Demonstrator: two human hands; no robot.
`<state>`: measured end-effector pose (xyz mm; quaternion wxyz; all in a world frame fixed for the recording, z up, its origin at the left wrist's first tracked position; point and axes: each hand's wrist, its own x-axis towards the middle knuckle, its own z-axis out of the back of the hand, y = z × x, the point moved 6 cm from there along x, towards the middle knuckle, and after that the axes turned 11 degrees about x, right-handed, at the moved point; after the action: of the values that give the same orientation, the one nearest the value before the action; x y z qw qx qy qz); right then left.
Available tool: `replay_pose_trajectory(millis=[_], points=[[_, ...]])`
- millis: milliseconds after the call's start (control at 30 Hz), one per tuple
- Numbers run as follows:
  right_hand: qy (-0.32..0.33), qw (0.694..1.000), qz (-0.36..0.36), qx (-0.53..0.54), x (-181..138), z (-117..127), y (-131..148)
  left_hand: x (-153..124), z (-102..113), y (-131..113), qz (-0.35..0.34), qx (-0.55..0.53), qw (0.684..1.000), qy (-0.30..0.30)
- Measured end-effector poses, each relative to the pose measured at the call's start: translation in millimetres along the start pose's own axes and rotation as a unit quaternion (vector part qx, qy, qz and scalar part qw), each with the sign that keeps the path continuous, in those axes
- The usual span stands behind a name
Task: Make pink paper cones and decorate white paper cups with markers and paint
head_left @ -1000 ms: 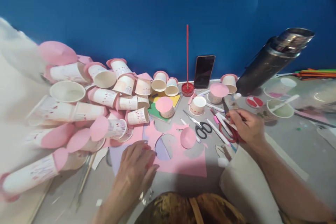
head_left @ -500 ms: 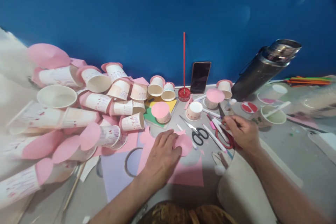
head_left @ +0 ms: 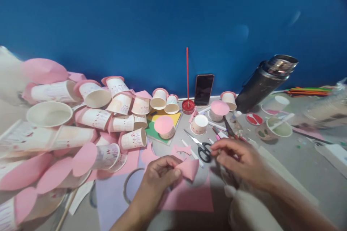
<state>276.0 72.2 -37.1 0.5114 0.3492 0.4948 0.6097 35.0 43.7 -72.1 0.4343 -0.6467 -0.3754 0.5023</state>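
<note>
My left hand (head_left: pixel 158 178) pinches a pink paper circle (head_left: pixel 189 169) between thumb and fingers, and the paper bends upward off the table. To its right, my right hand (head_left: pixel 240 160) hovers palm down with fingers loosely apart, close to the handles of the black-handled scissors (head_left: pixel 204 151). I see nothing held in it. Behind that hand lies a dark-bladed tool (head_left: pixel 229 127) with red handles, partly covered. Beneath the left hand are a pink paper sheet (head_left: pixel 193 196) and a lilac sheet (head_left: pixel 108 202). A tape roll (head_left: pixel 126 189) rests on the lilac one.
Decorated paper cups (head_left: pixel 93 115) with pink discs are piled at left. Along the blue wall stand a phone (head_left: pixel 204 89), a red stick in a red pot (head_left: pixel 188 107) and a dark flask (head_left: pixel 260 88). A white cup (head_left: pixel 199 125) and a cup with a brush (head_left: pixel 279 128) stand nearer.
My left hand has lifted the pink circle's edge from the table. My right hand has left the red-handled tool and moved left toward the other scissors. The view has tilted up slightly.
</note>
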Motion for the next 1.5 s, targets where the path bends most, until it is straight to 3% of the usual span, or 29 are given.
replay_pose_trajectory(millis=[100,167,300,400,500,600,700,800,900,1267,1333,1500], points=[[0.127,0.988,-0.011,0.086,3.3,-38.8,2.5,1.2,-12.1,10.5,0.036,-0.068,0.996,0.037],[0.171,0.975,-0.010,0.138,5.4,-56.9,-0.8,1.1,-18.1,16.6,0.049,-0.078,0.995,0.048],[0.181,0.954,-0.079,0.226,5.7,-69.4,-20.6,2.4,-21.9,31.5,0.067,-0.068,0.994,0.058],[0.225,0.935,-0.147,0.233,1.3,-73.1,-35.6,5.8,-20.8,44.8,0.080,-0.018,0.994,0.070],[0.258,0.927,-0.174,0.210,-0.6,-74.1,-42.8,9.9,-19.2,51.5,0.068,0.033,0.994,0.076],[0.260,0.920,-0.183,0.229,0.8,-74.0,-41.7,12.8,-16.1,51.7,0.052,0.019,0.997,0.055],[0.217,0.930,-0.146,0.260,6.1,-70.6,-35.1,14.1,-11.5,52.5,0.070,-0.029,0.997,0.026],[0.116,0.960,-0.103,0.235,12.5,-61.5,-35.4,14.4,-8.4,53.0,0.093,-0.050,0.994,0.012],[0.042,0.971,-0.085,0.220,15.0,-54.6,-40.3,12.5,-8.4,50.1,0.106,-0.063,0.992,0.005],[0.005,0.992,-0.040,0.120,14.6,-51.1,-36.6,9.4,-10.8,52.2,0.124,-0.117,0.985,0.018],[-0.031,0.995,-0.021,0.090,16.0,-41.6,-35.0,9.0,-11.2,50.8,0.123,-0.121,0.985,0.015],[-0.179,0.980,0.062,-0.058,27.6,7.8,-19.0,7.2,-11.8,43.9,0.133,-0.130,0.983,0.002]])
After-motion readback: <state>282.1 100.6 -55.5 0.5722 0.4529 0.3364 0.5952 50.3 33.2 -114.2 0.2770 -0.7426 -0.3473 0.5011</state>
